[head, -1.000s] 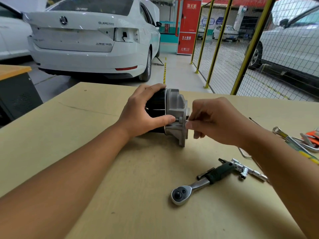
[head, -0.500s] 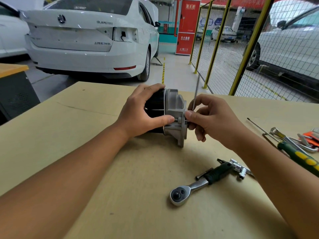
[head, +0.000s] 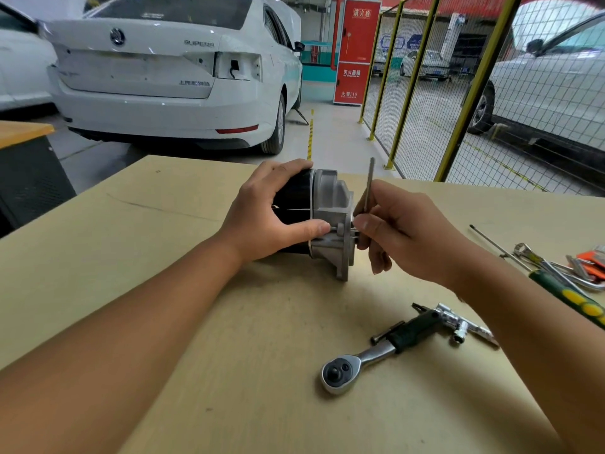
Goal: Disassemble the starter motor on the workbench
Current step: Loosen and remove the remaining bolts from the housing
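While the left hand (head: 262, 217) wraps over the black barrel of the starter motor (head: 314, 221), fingers curled across its top and thumb pressed along the near side up to the grey end housing (head: 334, 211), the motor lies on its side on the workbench (head: 183, 316). Long axis runs left-right, roughly level; black body points left under the left palm, the aluminium housing and its flange point right toward the right hand (head: 406, 231). Flange's lower edge touches the bench.

Right hand sits just right of the flange, thumb and index tips pinched at a small bolt end sticking out of the housing face. A thin metal rod (head: 370, 185) is also held in those fingers, standing nearly upright above them. Other right fingers curl loosely downward. Whether the rod joins the bolt: cannot tell.

Nearer than the right fingers, a ratchet wrench (head: 370, 355) lies flat on the bench, head toward the viewer, dark grip angled away to the right, with a chrome socket piece (head: 458, 326) and a short dark bolt (head: 386, 332) just beside its handle. Right of the right wrist: a long thin rod (head: 491, 240), spanners (head: 550, 267), a green-and-yellow screwdriver handle (head: 569, 296), something orange (head: 592, 260).

Bench top is plain tan board. Beyond it, a workshop floor, a white sedan (head: 163, 77) rear-on, a red cabinet (head: 355, 50), a yellow-framed mesh fence (head: 458, 93) with another car (head: 550, 90) behind it.
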`<state>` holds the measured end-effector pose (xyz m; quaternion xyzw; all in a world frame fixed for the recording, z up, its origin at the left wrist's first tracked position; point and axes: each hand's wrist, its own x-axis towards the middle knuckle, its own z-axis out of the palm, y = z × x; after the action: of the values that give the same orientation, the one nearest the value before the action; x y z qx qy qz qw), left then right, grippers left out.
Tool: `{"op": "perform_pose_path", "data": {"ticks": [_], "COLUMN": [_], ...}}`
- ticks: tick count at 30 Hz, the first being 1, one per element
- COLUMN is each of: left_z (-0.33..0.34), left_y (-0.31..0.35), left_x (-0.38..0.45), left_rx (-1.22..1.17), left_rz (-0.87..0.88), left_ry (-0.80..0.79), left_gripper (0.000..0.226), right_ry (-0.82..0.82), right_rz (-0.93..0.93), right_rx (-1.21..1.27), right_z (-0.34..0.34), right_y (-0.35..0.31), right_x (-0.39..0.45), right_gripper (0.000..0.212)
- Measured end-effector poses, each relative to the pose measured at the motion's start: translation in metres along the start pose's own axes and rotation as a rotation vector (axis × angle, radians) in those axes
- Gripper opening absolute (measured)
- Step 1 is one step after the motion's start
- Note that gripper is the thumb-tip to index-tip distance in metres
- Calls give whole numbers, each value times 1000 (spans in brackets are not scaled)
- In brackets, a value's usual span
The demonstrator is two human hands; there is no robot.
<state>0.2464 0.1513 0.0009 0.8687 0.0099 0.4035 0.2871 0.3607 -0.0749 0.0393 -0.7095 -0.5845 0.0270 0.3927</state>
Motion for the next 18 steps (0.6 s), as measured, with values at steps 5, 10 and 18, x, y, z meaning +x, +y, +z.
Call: {"op": "perform_pose_path", "data": {"ticks": [5, 10, 18], "left_z": [0, -1, 0], "left_y": [0, 1, -1], "left_x": [0, 0, 0], "left_rx": [-1, 3, 2], "left_rz": [-2, -4, 9], "left_ry": [-1, -10, -3], "left_gripper": [90, 90, 90], "right_ry": [-68, -129, 90], "right_rz": [-169, -356, 108], "right_rx": [-252, -493, 191], "right_z": [-11, -9, -1], "right_y": [-6, -10, -5], "right_x": [2, 0, -2], "right_gripper": [13, 9, 8]}}
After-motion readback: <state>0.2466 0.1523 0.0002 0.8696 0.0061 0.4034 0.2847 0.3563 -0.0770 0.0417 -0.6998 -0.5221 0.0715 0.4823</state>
